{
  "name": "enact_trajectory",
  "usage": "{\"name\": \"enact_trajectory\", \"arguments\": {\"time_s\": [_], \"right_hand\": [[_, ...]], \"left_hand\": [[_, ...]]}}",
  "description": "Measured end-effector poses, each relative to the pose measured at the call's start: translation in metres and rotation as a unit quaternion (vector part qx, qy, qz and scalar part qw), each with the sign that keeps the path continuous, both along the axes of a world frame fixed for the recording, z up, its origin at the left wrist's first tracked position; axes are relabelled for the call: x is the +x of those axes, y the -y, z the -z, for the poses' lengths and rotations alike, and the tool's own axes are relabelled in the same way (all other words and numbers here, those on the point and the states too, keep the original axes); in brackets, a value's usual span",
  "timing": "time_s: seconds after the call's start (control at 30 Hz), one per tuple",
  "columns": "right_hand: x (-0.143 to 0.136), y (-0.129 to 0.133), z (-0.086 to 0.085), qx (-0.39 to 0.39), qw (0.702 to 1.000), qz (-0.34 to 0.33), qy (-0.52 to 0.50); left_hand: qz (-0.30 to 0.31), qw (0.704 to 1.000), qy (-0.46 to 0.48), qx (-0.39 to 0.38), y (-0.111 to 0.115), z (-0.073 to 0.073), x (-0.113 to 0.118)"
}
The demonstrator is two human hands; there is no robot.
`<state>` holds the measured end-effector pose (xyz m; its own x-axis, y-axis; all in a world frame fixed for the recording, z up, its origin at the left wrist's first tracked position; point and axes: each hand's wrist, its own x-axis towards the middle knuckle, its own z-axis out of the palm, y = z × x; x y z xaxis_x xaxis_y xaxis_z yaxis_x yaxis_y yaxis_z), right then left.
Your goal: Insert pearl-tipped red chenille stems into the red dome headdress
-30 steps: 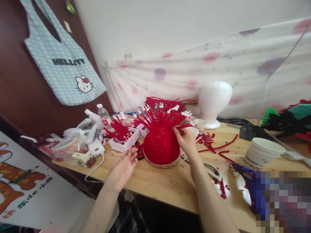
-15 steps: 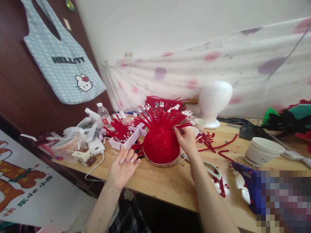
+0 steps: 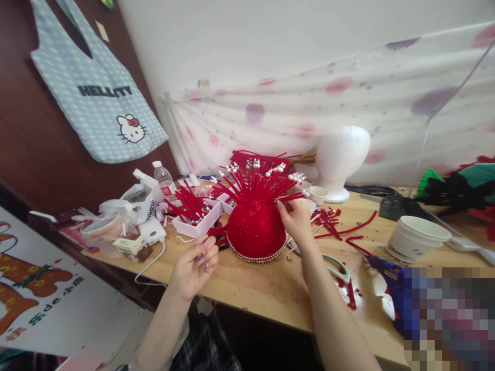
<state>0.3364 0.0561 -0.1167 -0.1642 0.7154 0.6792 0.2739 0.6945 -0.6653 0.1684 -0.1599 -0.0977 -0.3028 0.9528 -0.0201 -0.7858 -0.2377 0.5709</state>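
A domed red headdress sits on the table, with a string of beads around its lower rim. Red fuzzy pipe-cleaner stems tipped with white beads fan up from its top. At the dome's upper right, my right hand is closed, its thumb and fingers pinching the base of a red stem. My left hand is held in front of the table's left part, apart from the headdress. Its fingers are curled in with the thumb against them, and nothing shows in them.
A white box holding more beaded red stems stands left of the headdress. Behind it is a white foam head. To the right lie scissors, a blue glue gun and a paper cup. A water bottle stands at the back left.
The fingers of my left hand have curled in from a spread pose. My right hand stays at the same stem. The whole view has shifted slightly.
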Motion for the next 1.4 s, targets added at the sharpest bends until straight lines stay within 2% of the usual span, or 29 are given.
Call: {"name": "enact_trajectory", "arguments": {"time_s": [0.17,0.43,0.53,0.67,0.87,0.93,1.03,1.17,1.4], "right_hand": [[0.000,-0.001,0.001,-0.003,1.000,0.000,0.002],[0.001,0.000,0.000,-0.004,1.000,0.003,0.002],[0.000,-0.001,0.001,-0.004,1.000,0.002,0.001],[0.000,-0.001,0.002,-0.002,1.000,0.003,-0.002],[0.001,0.001,0.000,0.003,1.000,0.002,0.001],[0.001,0.001,0.000,0.001,1.000,0.001,0.002],[0.001,0.001,0.000,-0.001,1.000,-0.001,0.000],[0.000,0.000,0.001,-0.004,1.000,-0.002,-0.006],[0.000,-0.002,0.004,-0.011,1.000,-0.007,-0.009]], "left_hand": [[-0.001,0.999,-0.046,-0.001,0.000,-0.001,0.002],[-0.056,0.994,-0.077,-0.052,-0.003,0.010,-0.004],[-0.035,0.993,-0.100,-0.052,-0.004,0.012,-0.006],[-0.021,0.992,-0.123,-0.015,-0.006,0.016,-0.009],[-0.147,0.985,-0.076,-0.050,-0.015,0.028,-0.020],[-0.165,0.984,-0.052,-0.049,-0.016,0.028,-0.020],[-0.165,0.985,-0.040,-0.036,-0.014,0.025,-0.018],[-0.132,0.990,-0.047,-0.023,-0.011,0.024,-0.017],[-0.133,0.991,-0.012,-0.001,-0.012,0.038,-0.025]]}}
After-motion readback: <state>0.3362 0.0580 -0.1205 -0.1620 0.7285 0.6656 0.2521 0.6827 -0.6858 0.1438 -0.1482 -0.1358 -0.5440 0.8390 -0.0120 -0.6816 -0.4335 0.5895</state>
